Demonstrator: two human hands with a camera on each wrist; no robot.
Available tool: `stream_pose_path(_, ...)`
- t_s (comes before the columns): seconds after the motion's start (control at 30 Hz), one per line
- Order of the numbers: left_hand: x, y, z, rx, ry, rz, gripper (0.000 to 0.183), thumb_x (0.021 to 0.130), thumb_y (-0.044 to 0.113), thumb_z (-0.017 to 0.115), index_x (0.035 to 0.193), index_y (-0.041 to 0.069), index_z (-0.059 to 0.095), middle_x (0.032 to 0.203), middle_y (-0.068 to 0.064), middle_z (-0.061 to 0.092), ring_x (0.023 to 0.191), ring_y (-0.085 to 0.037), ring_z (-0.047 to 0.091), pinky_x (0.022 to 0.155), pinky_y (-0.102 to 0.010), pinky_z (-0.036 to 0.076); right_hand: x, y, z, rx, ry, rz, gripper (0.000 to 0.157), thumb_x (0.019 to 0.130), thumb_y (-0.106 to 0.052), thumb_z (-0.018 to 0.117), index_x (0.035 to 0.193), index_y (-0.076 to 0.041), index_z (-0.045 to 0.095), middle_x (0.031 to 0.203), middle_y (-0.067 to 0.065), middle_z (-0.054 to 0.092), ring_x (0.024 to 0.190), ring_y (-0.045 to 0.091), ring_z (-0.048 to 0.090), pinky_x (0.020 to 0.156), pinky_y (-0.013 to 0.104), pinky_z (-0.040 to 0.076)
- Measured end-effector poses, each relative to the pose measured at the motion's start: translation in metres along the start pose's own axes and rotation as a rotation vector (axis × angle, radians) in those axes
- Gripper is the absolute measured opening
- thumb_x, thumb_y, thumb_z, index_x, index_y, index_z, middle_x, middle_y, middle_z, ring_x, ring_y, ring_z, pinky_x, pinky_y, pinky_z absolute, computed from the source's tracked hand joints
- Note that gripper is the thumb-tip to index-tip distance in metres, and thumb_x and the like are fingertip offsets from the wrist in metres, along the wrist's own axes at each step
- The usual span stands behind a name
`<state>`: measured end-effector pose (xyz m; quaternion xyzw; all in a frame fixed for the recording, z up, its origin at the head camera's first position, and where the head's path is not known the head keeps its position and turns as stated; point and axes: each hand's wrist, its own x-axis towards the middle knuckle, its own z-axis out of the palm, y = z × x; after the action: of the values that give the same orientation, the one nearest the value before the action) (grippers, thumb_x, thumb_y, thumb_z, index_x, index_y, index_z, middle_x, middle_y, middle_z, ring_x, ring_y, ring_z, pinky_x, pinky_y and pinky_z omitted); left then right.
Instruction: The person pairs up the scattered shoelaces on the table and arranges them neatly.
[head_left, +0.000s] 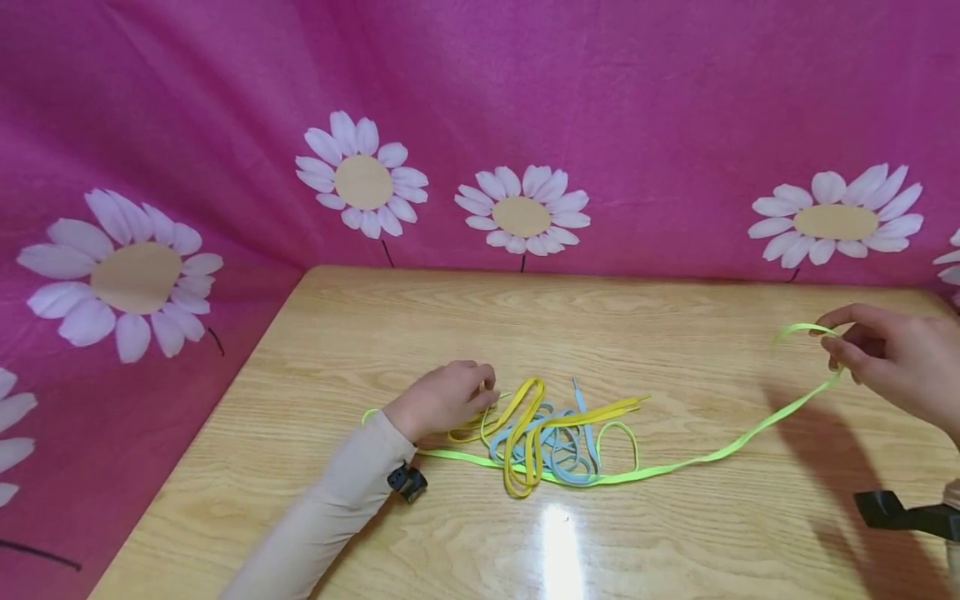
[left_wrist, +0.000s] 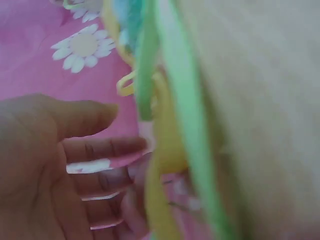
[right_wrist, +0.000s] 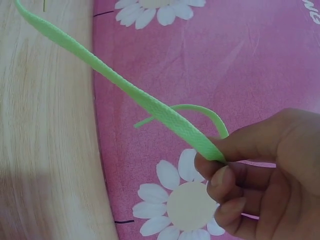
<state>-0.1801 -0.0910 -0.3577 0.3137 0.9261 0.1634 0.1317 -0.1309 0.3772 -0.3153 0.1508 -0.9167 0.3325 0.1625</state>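
Note:
My right hand (head_left: 892, 354) pinches a neon-green shoelace (head_left: 780, 417) near one end, above the table's right side. In the right wrist view its free tip (right_wrist: 145, 121) curls back past the thumb and fingers. From there the lace slopes left and runs beneath a loose tangle. That tangle holds a yellow shoelace (head_left: 534, 442) and a light blue shoelace (head_left: 577, 450). Just left of it is my left hand (head_left: 444, 400), low over the table. The left wrist view shows its thumb apart from the fingers, beside a blurred yellow lace (left_wrist: 170, 140); no lace is visibly gripped.
All the laces lie on a light wooden table (head_left: 420, 533). A pink cloth (head_left: 645, 100) with large white daisies hangs behind it and along its left side. Black wrist straps (head_left: 407, 482) are on both arms.

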Motion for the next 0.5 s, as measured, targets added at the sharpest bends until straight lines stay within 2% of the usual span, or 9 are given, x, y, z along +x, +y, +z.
stream_pose_path(0.1,0.001,0.003,0.005,-0.009,-0.017,-0.054,0.018,0.095,0.021,0.062,0.082,0.010,0.057,0.068,0.001,0.050,0.059,-0.012,0.046,0.056,-0.027,0.038,0.000,-0.001,0.000,-0.024,0.003,-0.002,0.061,0.086,0.013,0.055,0.095,-0.047,0.050,0.059,-0.023,0.053,0.046,-0.003,0.043,0.042,0.017,0.030)
stream_pose_path(0.13,0.001,0.003,0.005,-0.013,-0.028,-0.065,0.020,0.094,0.019,0.064,0.078,0.011,0.056,0.066,0.002,0.049,0.058,-0.012,0.045,0.055,-0.026,0.037,0.000,-0.001,0.000,-0.045,0.008,-0.004,0.055,0.086,0.013,0.055,0.095,-0.041,0.054,0.059,-0.023,0.052,0.046,-0.003,0.043,0.042,0.017,0.030)
stream_pose_path(0.17,0.001,0.003,0.004,-0.013,-0.040,-0.074,0.021,0.092,0.017,0.066,0.075,0.012,0.055,0.064,0.002,0.048,0.058,-0.012,0.045,0.055,-0.026,0.037,0.000,-0.002,-0.001,-0.066,0.014,0.000,0.056,0.086,0.013,0.056,0.095,-0.042,0.053,0.059,-0.024,0.052,0.046,-0.004,0.042,0.042,0.017,0.031)
stream_pose_path(0.23,-0.001,0.002,0.000,-0.011,-0.052,-0.076,0.020,0.089,0.012,0.066,0.073,0.013,0.055,0.063,0.003,0.048,0.059,-0.012,0.045,0.056,-0.025,0.036,0.000,-0.002,-0.002,-0.076,0.029,0.005,0.050,0.087,0.013,0.056,0.094,-0.036,0.056,0.058,-0.024,0.051,0.045,-0.004,0.042,0.042,0.016,0.032)
stream_pose_path(0.3,-0.005,-0.001,-0.010,-0.030,-0.054,-0.074,0.017,0.086,0.009,0.065,0.073,0.012,0.056,0.064,0.003,0.049,0.059,-0.011,0.044,0.057,-0.024,0.036,0.000,-0.001,-0.004,-0.050,0.054,0.001,0.051,0.087,0.014,0.054,0.094,-0.037,0.056,0.057,-0.024,0.051,0.043,-0.003,0.041,0.040,0.017,0.031)
stream_pose_path(0.43,-0.021,-0.009,-0.040,-0.069,-0.071,-0.078,0.012,0.085,0.006,0.064,0.076,0.011,0.057,0.067,0.003,0.049,0.061,-0.011,0.044,0.058,-0.025,0.037,0.000,0.007,-0.008,0.137,0.117,-0.031,0.063,0.089,0.018,0.048,0.094,-0.045,0.057,0.057,-0.023,0.054,0.040,-0.002,0.039,0.036,0.022,0.025)
stream_pose_path(0.5,-0.031,-0.014,-0.056,-0.072,-0.078,-0.055,0.012,0.085,0.005,0.063,0.077,0.011,0.056,0.067,0.003,0.048,0.063,-0.012,0.044,0.059,-0.026,0.037,0.000,0.012,-0.011,0.192,0.140,-0.054,0.060,0.092,0.016,0.047,0.095,-0.043,0.060,0.058,-0.023,0.054,0.039,-0.002,0.037,0.035,0.025,0.022)
